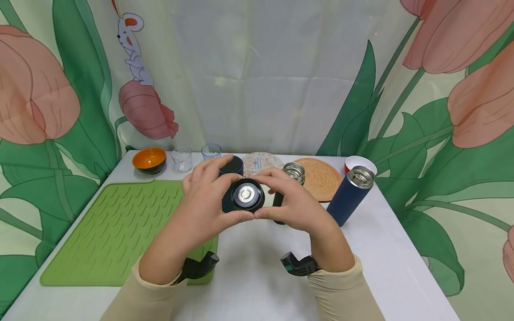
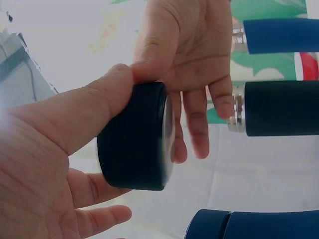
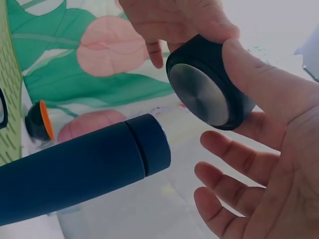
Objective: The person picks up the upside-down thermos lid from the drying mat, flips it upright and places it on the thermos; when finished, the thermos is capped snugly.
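Both hands pinch one dark bottle lid (image 1: 246, 195) above the middle of the table, its silvery round underside facing the head camera. My left hand (image 1: 206, 196) grips its left side between thumb and fingers; the right hand (image 1: 299, 203) grips the right side. In the left wrist view the lid (image 2: 132, 137) appears side-on. Behind the hands stands a capped blue bottle (image 1: 231, 167), partly hidden. A dark green bottle (image 2: 281, 108) with a bare metal neck stands behind the right hand. Farther right is a lidless blue bottle (image 1: 348, 196), its steel mouth exposed.
A green textured mat (image 1: 116, 227) covers the table's left part. Along the back are an orange-lined bowl (image 1: 149, 159), two clear glasses (image 1: 182, 159), a patterned round mat (image 1: 262, 163), a round wooden board (image 1: 321, 178) and a red-and-white bowl (image 1: 361, 163).
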The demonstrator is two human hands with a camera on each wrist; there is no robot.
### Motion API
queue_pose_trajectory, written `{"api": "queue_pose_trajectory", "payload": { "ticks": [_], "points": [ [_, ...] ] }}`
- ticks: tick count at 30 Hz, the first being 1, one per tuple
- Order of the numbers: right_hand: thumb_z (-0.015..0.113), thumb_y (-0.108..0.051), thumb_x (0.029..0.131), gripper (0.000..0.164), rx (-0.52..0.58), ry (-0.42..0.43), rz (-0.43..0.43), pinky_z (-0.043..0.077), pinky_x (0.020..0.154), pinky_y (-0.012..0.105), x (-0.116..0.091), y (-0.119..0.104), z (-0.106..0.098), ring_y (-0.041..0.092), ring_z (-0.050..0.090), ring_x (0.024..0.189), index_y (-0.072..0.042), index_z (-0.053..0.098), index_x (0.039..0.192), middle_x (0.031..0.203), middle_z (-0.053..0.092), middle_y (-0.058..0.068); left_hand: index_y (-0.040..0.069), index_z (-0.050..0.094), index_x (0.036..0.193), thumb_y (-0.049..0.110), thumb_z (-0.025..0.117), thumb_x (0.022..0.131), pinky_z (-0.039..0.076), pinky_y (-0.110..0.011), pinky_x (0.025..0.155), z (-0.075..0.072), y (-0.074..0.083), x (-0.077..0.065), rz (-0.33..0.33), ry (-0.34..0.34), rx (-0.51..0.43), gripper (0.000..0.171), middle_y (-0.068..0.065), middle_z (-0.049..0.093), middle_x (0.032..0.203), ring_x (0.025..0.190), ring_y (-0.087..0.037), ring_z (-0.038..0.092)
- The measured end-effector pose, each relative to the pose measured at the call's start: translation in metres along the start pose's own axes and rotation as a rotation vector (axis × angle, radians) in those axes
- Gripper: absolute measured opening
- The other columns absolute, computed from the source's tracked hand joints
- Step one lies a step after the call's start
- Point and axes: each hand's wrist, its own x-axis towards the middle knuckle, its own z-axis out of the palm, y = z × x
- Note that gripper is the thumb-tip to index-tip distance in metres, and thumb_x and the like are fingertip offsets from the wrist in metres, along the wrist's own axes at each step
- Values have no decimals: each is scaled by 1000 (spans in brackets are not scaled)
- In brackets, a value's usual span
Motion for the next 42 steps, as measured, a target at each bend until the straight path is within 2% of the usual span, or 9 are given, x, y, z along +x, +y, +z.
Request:
{"api": "queue_pose_trajectory", "payload": {
  "ticks": [8, 12, 19, 25, 31, 34, 37, 39, 42],
  "points": [
    [95, -21, 80, 70, -30, 21, -47, 48, 109, 49, 1, -2, -2, 15, 55, 133, -23, 67, 145, 140, 59, -5, 17, 73, 127, 53, 97, 70, 25, -66, 111, -1, 0, 4, 24, 13, -11, 71, -4, 38, 168, 155, -33, 26],
    [96, -22, 78, 72, -35, 29, -36, 47, 111, 50, -4, 0, 1, 17, 55, 135, -23, 67, 144, 140, 60, -4, 18, 72, 128, 55, 97, 69, 26, -67, 111, 3, 0, -1, 14, 6, -12, 74, -5, 39, 168, 155, -33, 28],
    [97, -26, 76, 74, -64, 59, -19, 48, 108, 49, -9, 0, 8, 16, 56, 132, -27, 68, 144, 138, 61, -6, 19, 71, 130, 55, 97, 69, 26, -66, 108, 7, -1, -10, 7, 24, -25, 75, -7, 40, 167, 153, -35, 31],
    [97, -24, 77, 73, -101, 102, -53, 49, 104, 47, -6, -3, 6, 15, 56, 130, -30, 68, 143, 137, 62, -7, 20, 70, 133, 56, 97, 68, 26, -67, 108, 5, 0, -8, 6, 59, -27, 79, -9, 40, 168, 153, -37, 31],
    [97, -21, 77, 71, -108, 143, -86, 49, 105, 46, -6, -3, 4, 15, 57, 130, -29, 69, 142, 136, 62, -6, 21, 69, 135, 57, 97, 69, 26, -69, 110, 4, 2, -6, -3, 62, -18, 81, -9, 39, 169, 154, -37, 31],
    [97, -19, 77, 70, -120, 186, -140, 50, 106, 44, -5, -2, 4, 15, 57, 130, -26, 69, 141, 137, 62, -4, 20, 67, 138, 58, 96, 70, 24, -69, 112, 3, 3, -6, -30, 51, -25, 83, -8, 38, 169, 155, -38, 29],
    [98, -13, 75, 70, -162, 266, -254, 52, 102, 40, -5, -1, 4, 19, 59, 125, -20, 70, 138, 136, 62, 2, 17, 68, 136, 63, 91, 74, 21, -71, 113, 3, 3, -6, -63, 47, -51, 81, -9, 38, 169, 155, -40, 28],
    [98, -8, 73, 70, -215, 328, -359, 53, 95, 37, -4, 1, 4, 22, 60, 120, -16, 69, 136, 133, 62, 8, 16, 71, 129, 77, 77, 80, 20, -73, 112, 2, 1, -6, -76, 55, -74, 78, -10, 40, 168, 154, -42, 29],
    [98, -2, 70, 72, -324, 414, -509, 51, 84, 35, -2, 1, 5, 27, 62, 112, -15, 66, 134, 129, 62, 15, 16, 78, 109, 91, 45, 87, 19, -73, 110, 1, -2, -6, -73, 71, -132, 84, -11, 47, 164, 152, -42, 33]
  ]
}}
